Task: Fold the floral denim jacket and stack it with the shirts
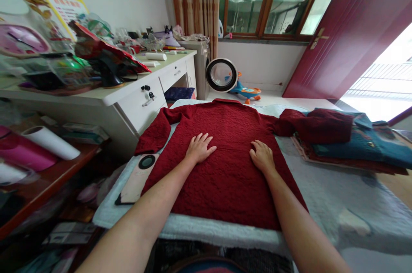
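A dark red long-sleeved shirt [225,183] lies spread out on a pale blue blanket [322,195], its collar at the far side. My left hand [200,147] rests flat on the left part of the shirt's body, fingers spread. On the right part lies my right hand [262,155], palm down, its fingers slightly bent and apart. Neither hand grips the fabric. The left sleeve bends down along the side, and the right sleeve stretches out over a stack of folded clothes [360,146].
A white desk [135,110] with clutter stands at the left, above a reddish-brown shelf [64,170] holding a pink bottle [28,148]. Beyond the blanket are a round black-and-white object [221,74] and a blue-orange ride-on toy [246,92]. A dark red door [331,28] stands at the right.
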The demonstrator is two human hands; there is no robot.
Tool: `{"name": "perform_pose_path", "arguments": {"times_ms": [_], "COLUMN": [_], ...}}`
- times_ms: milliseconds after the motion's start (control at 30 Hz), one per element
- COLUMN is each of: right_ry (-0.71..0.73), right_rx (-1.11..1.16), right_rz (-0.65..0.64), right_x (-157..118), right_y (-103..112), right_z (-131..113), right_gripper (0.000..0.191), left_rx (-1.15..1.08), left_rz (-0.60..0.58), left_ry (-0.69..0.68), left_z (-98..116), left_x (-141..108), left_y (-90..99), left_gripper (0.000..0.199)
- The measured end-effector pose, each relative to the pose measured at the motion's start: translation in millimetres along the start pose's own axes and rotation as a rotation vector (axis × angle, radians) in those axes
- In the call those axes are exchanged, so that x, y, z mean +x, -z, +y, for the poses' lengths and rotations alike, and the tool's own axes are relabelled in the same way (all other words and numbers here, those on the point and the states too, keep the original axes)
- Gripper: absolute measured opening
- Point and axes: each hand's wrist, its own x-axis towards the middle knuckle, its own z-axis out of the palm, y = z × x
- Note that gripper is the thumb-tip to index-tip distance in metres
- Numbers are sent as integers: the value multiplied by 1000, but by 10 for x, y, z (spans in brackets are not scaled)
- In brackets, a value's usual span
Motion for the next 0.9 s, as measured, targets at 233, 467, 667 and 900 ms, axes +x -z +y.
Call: {"name": "perform_pose_path", "arguments": {"times_ms": [233,467,667,900], "right_ry": [-4,10,14,9], "right_rx": [-38,-57,-43,-43], "right_rz": [9,27,28,13], "right_x": [-19,-22,-24,-8], "right_y": [14,13,6,-23], "right_z": [-43,-55,-34,-15], "right_gripper": [44,43,43,43], "left_rx": [-8,-2,8,67], "left_rz": [18,25,28,64], "left_ry": [15,15,6,66], "left_z": [-5,-8,21,-295], "left_x": [4,3,-29,188], "left_y": [-15,-15,-22,102], "left_gripper": [53,55,54,59]}}
